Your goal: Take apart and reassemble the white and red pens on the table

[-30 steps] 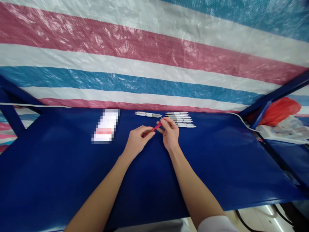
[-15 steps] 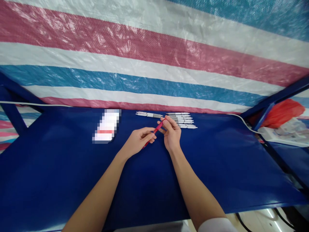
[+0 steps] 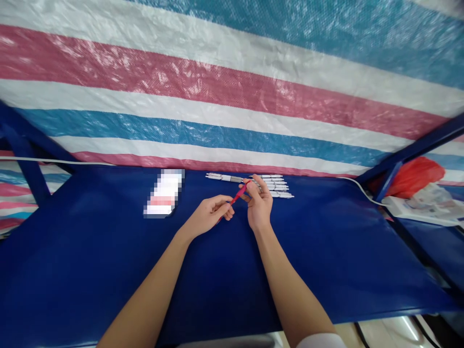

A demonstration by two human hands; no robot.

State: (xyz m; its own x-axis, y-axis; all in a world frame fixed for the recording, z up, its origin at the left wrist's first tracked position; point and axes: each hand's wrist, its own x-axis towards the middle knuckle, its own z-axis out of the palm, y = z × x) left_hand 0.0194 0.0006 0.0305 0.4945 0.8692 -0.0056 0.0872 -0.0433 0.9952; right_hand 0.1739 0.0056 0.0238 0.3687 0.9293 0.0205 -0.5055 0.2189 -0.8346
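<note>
Both my hands hold a thin red pen (image 3: 237,196) just above the blue table (image 3: 326,251). My left hand (image 3: 208,215) is closed around its lower end, and my right hand (image 3: 258,204) pinches its upper end with the fingertips. Behind my right hand lies a row of several white and grey pens (image 3: 277,185). A single white and grey pen (image 3: 224,178) lies a little to their left, near the back edge.
A small white and red packet (image 3: 164,198), blurred out, lies on the table left of my hands. A striped red, white and blue tarp (image 3: 217,96) hangs behind. A white cable (image 3: 357,186) runs off to the right, where a red bag (image 3: 416,176) sits beyond a blue frame.
The red pen has been drawn out longer between my hands and my left hand has slid lower on it. The camera has tilted slightly.
</note>
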